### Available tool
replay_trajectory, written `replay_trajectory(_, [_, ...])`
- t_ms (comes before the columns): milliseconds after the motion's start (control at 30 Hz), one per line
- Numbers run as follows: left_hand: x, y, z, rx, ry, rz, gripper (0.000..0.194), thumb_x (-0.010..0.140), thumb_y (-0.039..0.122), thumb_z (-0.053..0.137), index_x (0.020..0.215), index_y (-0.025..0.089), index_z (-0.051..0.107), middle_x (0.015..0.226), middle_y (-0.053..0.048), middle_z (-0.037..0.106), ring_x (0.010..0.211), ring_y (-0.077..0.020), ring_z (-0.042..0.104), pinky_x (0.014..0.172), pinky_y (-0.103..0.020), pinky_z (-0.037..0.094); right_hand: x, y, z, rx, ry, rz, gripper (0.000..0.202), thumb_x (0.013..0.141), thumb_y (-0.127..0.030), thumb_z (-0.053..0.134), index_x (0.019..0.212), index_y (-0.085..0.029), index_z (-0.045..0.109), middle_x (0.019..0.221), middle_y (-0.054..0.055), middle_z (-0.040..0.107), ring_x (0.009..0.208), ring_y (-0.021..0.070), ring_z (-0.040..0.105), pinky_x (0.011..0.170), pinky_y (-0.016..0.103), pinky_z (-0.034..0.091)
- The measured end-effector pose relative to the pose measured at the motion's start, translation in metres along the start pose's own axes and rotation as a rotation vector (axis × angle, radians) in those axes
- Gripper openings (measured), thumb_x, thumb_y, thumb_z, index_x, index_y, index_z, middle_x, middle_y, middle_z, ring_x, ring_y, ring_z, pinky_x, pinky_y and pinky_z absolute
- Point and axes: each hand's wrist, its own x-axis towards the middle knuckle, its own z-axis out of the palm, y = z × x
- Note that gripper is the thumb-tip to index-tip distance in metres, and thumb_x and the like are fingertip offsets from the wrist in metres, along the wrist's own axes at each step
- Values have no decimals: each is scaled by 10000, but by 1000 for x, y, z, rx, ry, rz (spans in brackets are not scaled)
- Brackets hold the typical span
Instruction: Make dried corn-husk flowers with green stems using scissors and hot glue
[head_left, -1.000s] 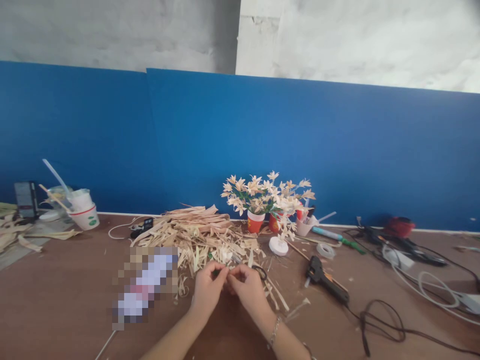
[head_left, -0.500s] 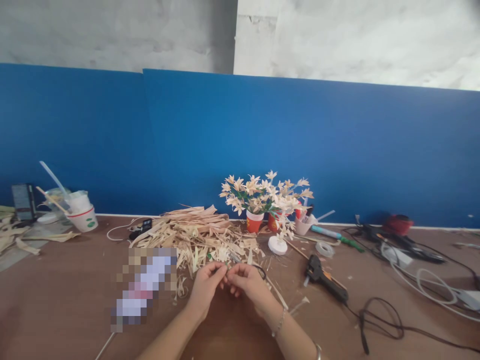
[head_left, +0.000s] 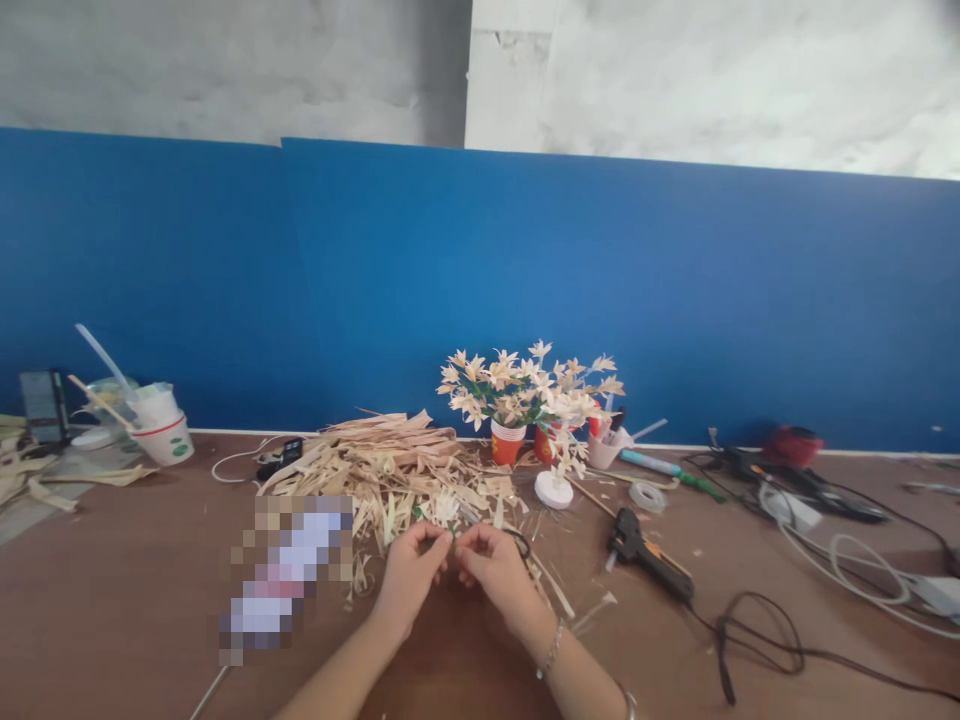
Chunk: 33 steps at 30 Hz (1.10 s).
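Left hand [head_left: 411,572] and right hand [head_left: 496,572] both show a pinching grip on a small, mostly hidden green piece [head_left: 452,531] midway between them, its long axis indeterminable, neither hand nearer, pale dried husk-like strips [head_left: 397,440] heaped beyond on the brown tabletop [head_left: 457,660].

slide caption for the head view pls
Left hand and right hand, close together before husk-like strips and pale flowers; glue gun to the right.

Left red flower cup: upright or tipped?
Upright: the left red paper cup stands with its white rim up, cream flowers rising above it.
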Motion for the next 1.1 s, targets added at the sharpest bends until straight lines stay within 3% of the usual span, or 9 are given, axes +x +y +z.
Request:
replay_trajectory(133, [-2,1,0,160,43,73,196,691,343,573,664,150,590,343,71,438,329,-84,423,369,-177,304,1,4,2,-60,48,-31,243,592,-363,625,627,-171,480,468,-60,491,395,87,479,399,205,367])
replay_trajectory(267, [-3,3,0,229,69,11,233,677,355,577,726,136,641,291,78,414,237,-83,369,293,-180,240,1,8,2,-128,88,-65,162,628,-306,575,638,-175,479,463,-60,481,399,95,481,399,205,370])
replay_trajectory(367, [-3,1,1,151,69,-56,237,662,332,593,753,122,654,325,51,492,263,-95,424,299,-184,300,2,10,0,-223,106,-138,99,661,-261,542,650,-170,504,489,-39,513,433,107,499,425,211,381])
replay_trajectory(500, [0,-4,3,-27,50,-4,155,634,280,624,673,130,634,534,-8,638,517,-146,606,506,-229,492,1,11,-2,-318,124,-192,77,683,-233,520,644,-166,523,516,-16,546,468,115,505,451,212,383])
replay_trajectory(867, [3,-5,2,-19,45,-5,158,649,271,597,691,124,639,530,-1,631,485,-139,586,478,-224,473,-6,3,2,-411,146,-233,95,696,-220,487,658,-158,548,573,9,573,526,131,518,491,215,384])
replay_trajectory(1100, [4,-19,1,46,44,68,187,679,323,582,701,142,619,596,-9,639,540,-159,602,526,-247,487,-7,1,4,-413,153,-218,98,697,-229,483,644,-164,535,586,23,592,547,151,546,504,229,401])
